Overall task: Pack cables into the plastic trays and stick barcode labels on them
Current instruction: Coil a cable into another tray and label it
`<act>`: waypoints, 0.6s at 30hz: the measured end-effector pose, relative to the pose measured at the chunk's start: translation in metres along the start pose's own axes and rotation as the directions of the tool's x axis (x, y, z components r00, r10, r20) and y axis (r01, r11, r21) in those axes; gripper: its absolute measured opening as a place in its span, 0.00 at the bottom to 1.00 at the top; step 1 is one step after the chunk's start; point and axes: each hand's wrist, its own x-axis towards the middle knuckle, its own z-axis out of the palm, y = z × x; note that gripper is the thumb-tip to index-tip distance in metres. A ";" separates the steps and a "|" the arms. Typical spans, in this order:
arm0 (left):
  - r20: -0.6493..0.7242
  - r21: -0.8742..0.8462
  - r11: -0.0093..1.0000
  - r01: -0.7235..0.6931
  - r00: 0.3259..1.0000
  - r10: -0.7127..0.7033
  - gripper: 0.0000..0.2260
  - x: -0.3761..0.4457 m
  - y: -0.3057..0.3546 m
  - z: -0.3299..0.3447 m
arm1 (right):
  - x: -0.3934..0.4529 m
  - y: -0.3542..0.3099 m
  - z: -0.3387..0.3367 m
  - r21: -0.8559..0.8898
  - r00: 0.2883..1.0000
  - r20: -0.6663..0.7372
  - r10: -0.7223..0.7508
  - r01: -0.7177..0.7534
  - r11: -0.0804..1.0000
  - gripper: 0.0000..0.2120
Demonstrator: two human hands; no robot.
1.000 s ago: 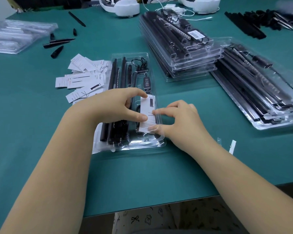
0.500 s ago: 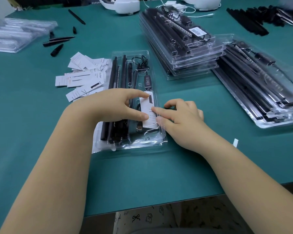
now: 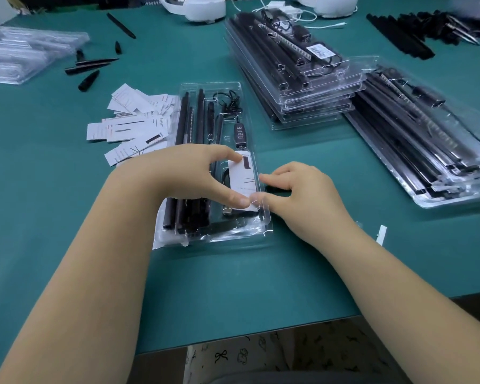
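The clear plastic blister tray (image 3: 257, 217) with black rods and a coiled black cable is sitting at frame centre on the green table mat (image 3: 233, 286), long axis running near edge to far edge, leaning slightly toward upper right, cable coil at the far end. Both hands are working the white printed paper card (image 3: 243, 181) in its right-hand side: left hand (image 3: 189, 176) is pinching it between forefinger at the top and thumb at the bottom, right hand (image 3: 299, 195) is touching the tray's right rim with curled fingertips, gripping nothing that I can make out. No barcode sticker is showing on this tray yet. Judging progress: a stack of filled clear trays (image 3: 297, 79) at upper centre, top one carrying a barcode label (image 3: 319, 51), and another at right (image 3: 427, 139). Loose white cards (image 3: 133, 126) and empty clear trays (image 3: 25, 54) at left are suggesting more units to go.
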 end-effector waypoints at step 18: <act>0.008 0.072 0.997 0.035 0.999 -0.036 0.41 0.005 0.000 0.003 | -0.003 0.008 -0.007 0.105 0.992 0.103 -0.075 0.065 0.992 0.21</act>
